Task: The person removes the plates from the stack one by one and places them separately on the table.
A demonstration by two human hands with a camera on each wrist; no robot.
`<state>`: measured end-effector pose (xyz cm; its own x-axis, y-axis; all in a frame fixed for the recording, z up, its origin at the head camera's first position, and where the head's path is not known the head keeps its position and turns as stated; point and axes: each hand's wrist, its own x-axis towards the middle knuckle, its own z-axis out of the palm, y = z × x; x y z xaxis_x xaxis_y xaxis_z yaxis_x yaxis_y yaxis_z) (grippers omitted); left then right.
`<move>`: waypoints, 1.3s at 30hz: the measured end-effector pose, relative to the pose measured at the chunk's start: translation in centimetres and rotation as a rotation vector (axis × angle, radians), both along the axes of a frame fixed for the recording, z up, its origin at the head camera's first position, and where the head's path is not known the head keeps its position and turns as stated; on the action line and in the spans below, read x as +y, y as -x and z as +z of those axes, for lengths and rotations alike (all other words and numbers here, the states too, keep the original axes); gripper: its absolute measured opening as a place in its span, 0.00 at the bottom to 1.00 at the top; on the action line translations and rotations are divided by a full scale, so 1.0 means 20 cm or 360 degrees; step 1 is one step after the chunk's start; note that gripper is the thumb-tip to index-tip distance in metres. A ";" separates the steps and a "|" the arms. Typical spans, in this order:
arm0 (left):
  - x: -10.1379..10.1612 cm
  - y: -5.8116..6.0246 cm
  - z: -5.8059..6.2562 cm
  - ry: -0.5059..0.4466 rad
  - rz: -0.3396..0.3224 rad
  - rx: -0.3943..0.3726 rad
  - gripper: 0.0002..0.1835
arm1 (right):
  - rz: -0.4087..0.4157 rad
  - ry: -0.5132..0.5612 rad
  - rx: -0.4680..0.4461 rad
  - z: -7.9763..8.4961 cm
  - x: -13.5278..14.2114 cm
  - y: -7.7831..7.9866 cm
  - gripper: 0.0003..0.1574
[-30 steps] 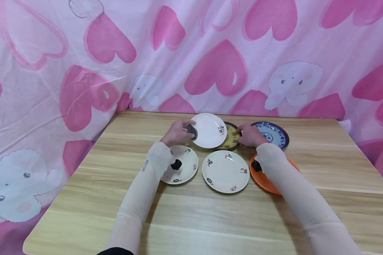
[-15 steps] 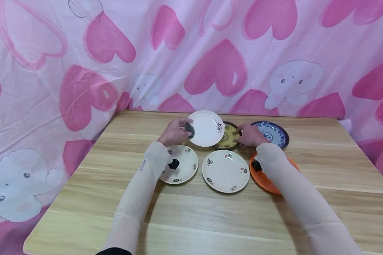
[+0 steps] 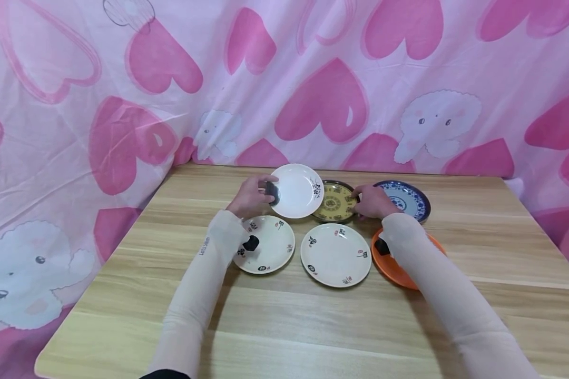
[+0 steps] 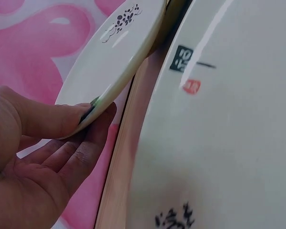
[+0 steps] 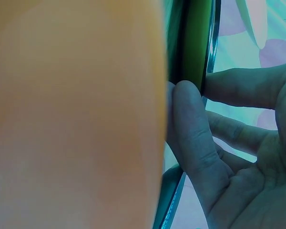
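Note:
My left hand (image 3: 250,197) grips the left edge of a white plate (image 3: 294,189) with a dark floral print, tilted and raised above the table. In the left wrist view the thumb lies on the upper face of this plate (image 4: 117,57), while the other fingers support it from beneath. My right hand (image 3: 372,201) pinches the right rim of a yellow plate (image 3: 333,203) with a dark edge. The right wrist view shows thumb and fingers on either side of that plate's rim (image 5: 198,47). The white plate overlaps the yellow one's left edge in the head view.
Two cream plates with small prints, one on the left (image 3: 272,247) and one in the middle (image 3: 335,255), lie in front. An orange plate (image 3: 400,271) sits under the right forearm. Behind the right hand is a blue-patterned plate (image 3: 414,199). A pink heart-print curtain (image 3: 322,105) hangs behind the wooden table (image 3: 313,331).
My left hand has moved left with the white plate, uncovering more of the yellow plate. The right hand has stayed at the yellow plate's rim.

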<state>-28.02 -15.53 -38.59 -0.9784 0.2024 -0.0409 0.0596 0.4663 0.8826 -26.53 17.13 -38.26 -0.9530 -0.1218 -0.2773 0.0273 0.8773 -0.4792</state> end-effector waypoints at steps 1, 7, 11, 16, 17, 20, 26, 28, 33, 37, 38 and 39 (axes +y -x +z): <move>-0.01 0.00 0.00 0.0003 0.0011 -0.0014 0.30 | -0.0002 0.0002 -0.0001 0.00 0.00 0.00 0.31; -0.06 0.00 0.01 0.0003 0.0055 -0.0033 0.30 | -0.0013 0.0003 -0.0002 0.00 0.00 0.00 0.31; -0.10 0.01 0.01 0.0036 0.0070 -0.0011 0.29 | -0.0031 -0.0001 -0.0003 0.01 0.00 0.00 0.31; -0.14 0.01 0.00 0.0073 0.0090 0.0005 0.28 | -0.0040 0.0008 -0.0012 0.01 0.00 -0.01 0.32; -0.14 0.01 0.00 0.0076 0.0090 0.0013 0.28 | -0.0040 0.0008 -0.0013 0.00 0.00 -0.01 0.32; -0.16 0.01 0.00 0.0084 0.0095 0.0020 0.28 | -0.0040 0.0009 -0.0013 0.00 -0.01 -0.01 0.32; -0.18 0.00 0.01 0.0112 0.0102 0.0016 0.27 | -0.0036 0.0011 0.0001 0.00 -0.01 -0.01 0.31; -0.18 0.00 0.00 0.0131 0.0109 -0.0007 0.27 | -0.0035 0.0006 0.0002 0.00 -0.01 -0.01 0.31; -0.20 0.00 -0.01 0.0154 0.0102 -0.0038 0.28 | -0.0042 0.0010 -0.0006 0.00 -0.01 0.00 0.32; -0.21 0.01 -0.02 0.0149 0.0096 -0.0022 0.28 | -0.0039 0.0025 0.0000 0.00 -0.01 0.00 0.32; -0.21 0.01 -0.02 0.0150 0.0092 -0.0015 0.28 | -0.0037 0.0023 0.0006 0.00 -0.01 0.00 0.32; -0.21 0.01 -0.02 0.0150 0.0089 -0.0015 0.28 | -0.0033 0.0020 0.0011 0.00 0.00 0.00 0.32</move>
<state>-28.28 -19.77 -39.00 -0.9876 0.1423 -0.0663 0.0231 0.5495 0.8352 -26.44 17.05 -38.22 -0.9573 -0.1054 -0.2693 0.0422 0.8703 -0.4906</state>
